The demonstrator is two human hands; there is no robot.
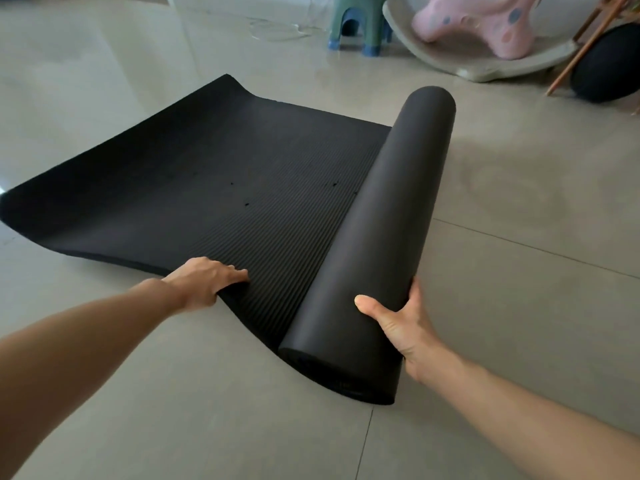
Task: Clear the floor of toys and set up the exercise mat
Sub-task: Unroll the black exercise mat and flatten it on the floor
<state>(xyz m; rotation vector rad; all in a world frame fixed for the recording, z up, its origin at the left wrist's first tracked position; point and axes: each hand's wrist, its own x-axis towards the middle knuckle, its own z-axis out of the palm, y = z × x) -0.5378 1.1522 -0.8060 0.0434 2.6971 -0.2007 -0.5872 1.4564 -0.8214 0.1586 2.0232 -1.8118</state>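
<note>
Left hand: the left hand (204, 282) lies palm-down on the near edge of the exercise mat (214, 181), fingers curled over the top and thumb tucked beneath, pinching the foam at the edge just left of the roll.
Right hand: the right hand (398, 317) cups the near end of the roll (388, 230) from its right side, thumb on top and fingers wrapped round behind, half closed around the curve.
Mat position: the mat lies on the tiled floor (502, 271), part spread flat to the left of the roll, the rest wound up in it.
Feel, as a judgement: thick soft foam, light for its bulk, springy; the ribbed face should give good grip, the smooth outer skin of the roll less.
Curl: the near edge lifts off the floor left of the roll, and the far-left corner also rides up, so the foam likely holds its coil and wants pressing down.
Where to hold: the pinned edge as anchor, the roll pushed from its near end or middle.
Beyond the roll: a green stool (356, 26), a pink rocking toy (485, 26) and a dark round cushion (606, 64) stand well apart, at the room's far side.
</note>
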